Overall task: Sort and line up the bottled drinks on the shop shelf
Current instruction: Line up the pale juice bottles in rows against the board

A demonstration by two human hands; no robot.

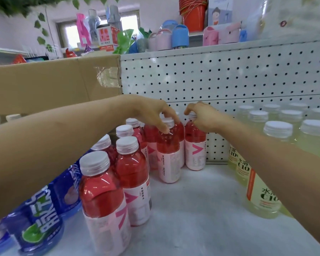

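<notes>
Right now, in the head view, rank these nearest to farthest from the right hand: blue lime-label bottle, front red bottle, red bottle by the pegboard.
1. Red bottle by the pegboard: at the back, cap gripped by the right hand.
2. Front red bottle: front left.
3. Blue lime-label bottle: far left, front edge.

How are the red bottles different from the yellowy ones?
The red bottles hold red drink; the yellowy bottles hold pale yellow-green. Red bottles wear pink-and-white labels with a pink V; yellowy bottles have cream labels with dark lettering. The left hand and right hand each grip a red bottle's top, no yellowy one. Both stand upright with white caps.
</notes>
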